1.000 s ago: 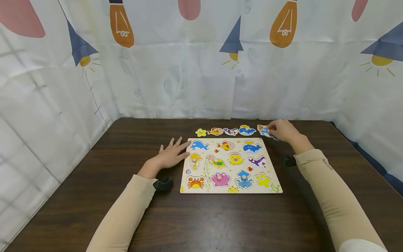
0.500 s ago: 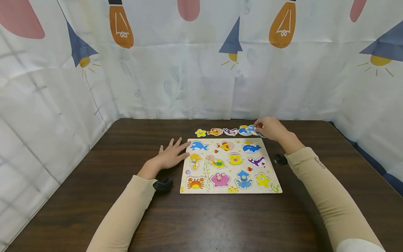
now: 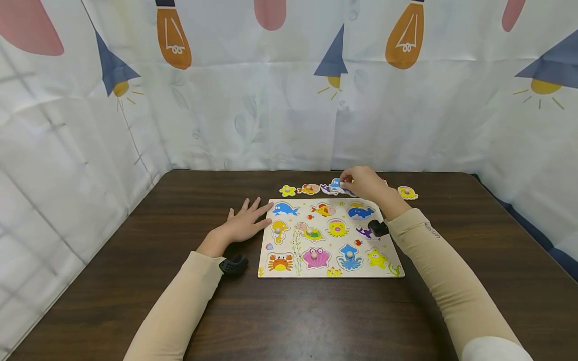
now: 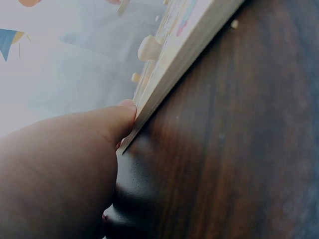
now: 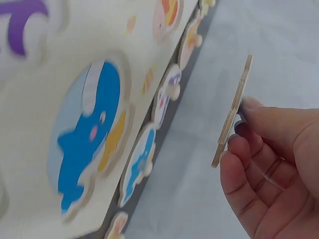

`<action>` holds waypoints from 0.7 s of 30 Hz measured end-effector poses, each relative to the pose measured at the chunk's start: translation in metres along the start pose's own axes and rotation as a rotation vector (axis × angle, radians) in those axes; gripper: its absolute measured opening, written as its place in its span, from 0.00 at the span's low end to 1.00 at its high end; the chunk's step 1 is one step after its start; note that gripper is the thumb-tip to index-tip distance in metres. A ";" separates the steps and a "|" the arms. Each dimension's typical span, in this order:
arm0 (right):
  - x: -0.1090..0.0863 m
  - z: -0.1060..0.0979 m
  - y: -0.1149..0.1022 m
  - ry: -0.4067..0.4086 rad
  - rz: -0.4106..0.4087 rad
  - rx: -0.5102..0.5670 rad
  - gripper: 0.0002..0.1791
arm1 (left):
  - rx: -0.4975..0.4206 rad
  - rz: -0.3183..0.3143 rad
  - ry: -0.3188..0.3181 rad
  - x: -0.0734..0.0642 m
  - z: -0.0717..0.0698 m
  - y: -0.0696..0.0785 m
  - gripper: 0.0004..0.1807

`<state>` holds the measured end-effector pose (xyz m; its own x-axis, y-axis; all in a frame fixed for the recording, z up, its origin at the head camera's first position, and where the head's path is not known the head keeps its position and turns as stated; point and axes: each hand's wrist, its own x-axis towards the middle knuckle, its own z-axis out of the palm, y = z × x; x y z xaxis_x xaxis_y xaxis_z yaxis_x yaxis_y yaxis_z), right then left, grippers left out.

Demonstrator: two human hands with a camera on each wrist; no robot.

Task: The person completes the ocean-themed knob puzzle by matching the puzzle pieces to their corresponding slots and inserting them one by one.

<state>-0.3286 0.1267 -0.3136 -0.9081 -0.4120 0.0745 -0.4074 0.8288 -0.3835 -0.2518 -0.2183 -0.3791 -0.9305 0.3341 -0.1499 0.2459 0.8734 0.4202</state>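
My left hand (image 3: 244, 223) lies with fingers spread along the left edge of the wooden sea-animal puzzle board (image 3: 311, 274). In the left wrist view its thumb (image 4: 122, 117) touches the board's edge. My right hand (image 3: 365, 183) is over the row of pieces behind the board. It pinches a blue puzzle piece (image 3: 334, 184) from behind, between thumb and fingertips. That piece appears edge-on in the right wrist view as a thin wooden slab (image 5: 232, 117), raised off the row. Knobbed seahorse (image 3: 279, 230), turtle (image 3: 311, 233), clam (image 3: 316, 257) and squid (image 3: 349, 258) pieces sit in the board.
Behind the board lie a yellow star piece (image 3: 287, 190), a fish piece (image 3: 309, 188), a purple whale piece (image 3: 324, 189) and, farther right, a yellow octopus piece (image 3: 408, 192). A blue whale piece (image 5: 139, 164) shows in the right wrist view. A printed curtain (image 3: 289, 125) hangs behind the table (image 3: 289, 321).
My right hand has lifted the blue piece from the row's right part and carried it left above the other pieces, uncovering the yellow octopus piece. My left hand has stayed still.
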 end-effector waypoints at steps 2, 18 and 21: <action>0.003 0.003 -0.005 -0.012 0.000 0.009 0.11 | -0.001 -0.001 0.001 0.000 0.000 0.000 0.37; 0.027 0.039 -0.058 -0.066 -0.068 0.001 0.11 | 0.007 -0.007 -0.002 0.002 0.001 -0.001 0.37; 0.031 0.045 -0.064 -0.087 -0.064 -0.004 0.12 | 0.009 -0.009 -0.003 0.003 0.001 -0.001 0.37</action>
<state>-0.3261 0.0443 -0.3279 -0.8686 -0.4952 0.0189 -0.4650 0.8012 -0.3768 -0.2548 -0.2176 -0.3813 -0.9317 0.3277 -0.1564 0.2404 0.8796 0.4105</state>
